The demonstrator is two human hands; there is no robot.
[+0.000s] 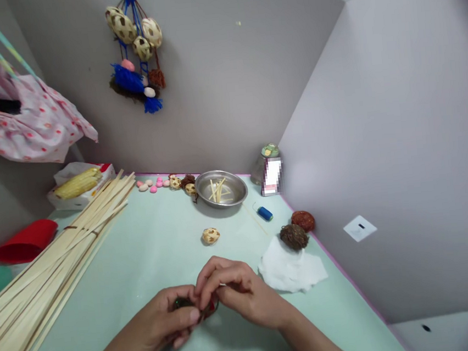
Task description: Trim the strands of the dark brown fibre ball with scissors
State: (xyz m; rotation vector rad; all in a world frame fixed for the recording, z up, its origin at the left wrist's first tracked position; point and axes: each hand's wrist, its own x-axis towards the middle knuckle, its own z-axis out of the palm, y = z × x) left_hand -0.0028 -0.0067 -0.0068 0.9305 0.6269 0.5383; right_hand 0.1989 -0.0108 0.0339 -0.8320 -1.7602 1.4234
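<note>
Both hands are pinching a small dark ball [197, 307] just above the worktop [150, 250]: left hand [165, 320] cradling, right hand [232, 289] fingers closing on top. It looks light, springy, easily crushed; best gripped at its sides.

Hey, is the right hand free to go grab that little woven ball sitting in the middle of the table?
Probably not at once: the right hand and left hand pinch a small dark object. The table between it and the woven ball is bare.
</note>
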